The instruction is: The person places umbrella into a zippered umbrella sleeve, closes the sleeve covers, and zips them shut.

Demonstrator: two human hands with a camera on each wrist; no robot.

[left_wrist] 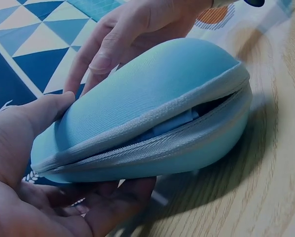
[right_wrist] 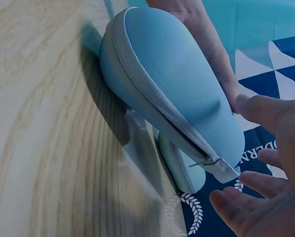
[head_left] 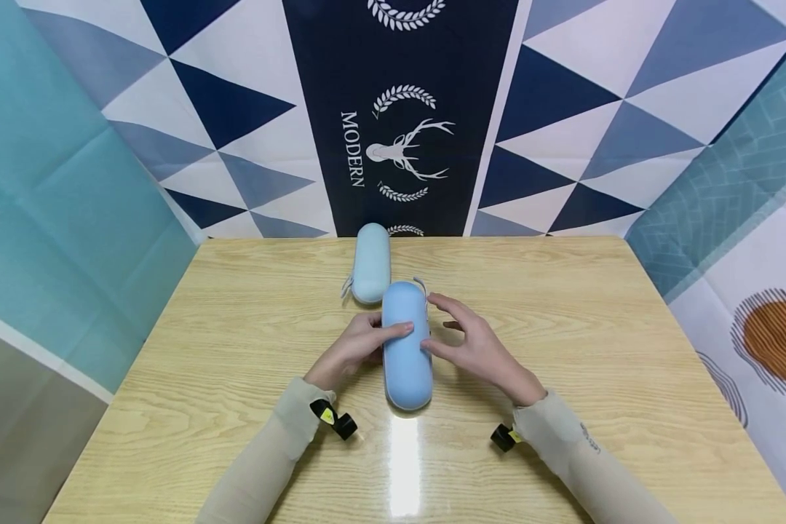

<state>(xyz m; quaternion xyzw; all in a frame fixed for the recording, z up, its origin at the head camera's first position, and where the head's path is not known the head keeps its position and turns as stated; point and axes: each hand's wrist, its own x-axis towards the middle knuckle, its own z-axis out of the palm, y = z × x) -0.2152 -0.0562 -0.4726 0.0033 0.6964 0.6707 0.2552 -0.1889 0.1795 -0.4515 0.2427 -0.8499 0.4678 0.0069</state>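
A blue zippered glasses case (head_left: pixel 407 375) is held over the table by my left hand (head_left: pixel 356 343), its thumb laid across the top and its fingers underneath. In the left wrist view, the zipper (left_wrist: pixel 152 121) gapes along one side, and a bit of something blue (left_wrist: pixel 174 123) shows inside. My right hand (head_left: pixel 477 348) hovers at the case's right side with fingers spread and loosely bent, thumb tip right at the edge. Close to those fingers, the right wrist view shows the zipper pull (right_wrist: pixel 206 161) beside a pale fabric tab (right_wrist: pixel 224 170).
Behind, near the table's back edge, lies a second, paler teal case (head_left: pixel 372 266) with a wrist strap (head_left: pixel 347 285). The wood-grain table (head_left: pixel 236 364) meets a patterned cloth backdrop (head_left: pixel 236 109). Small black cameras (head_left: pixel 345 426) are strapped at both wrists.
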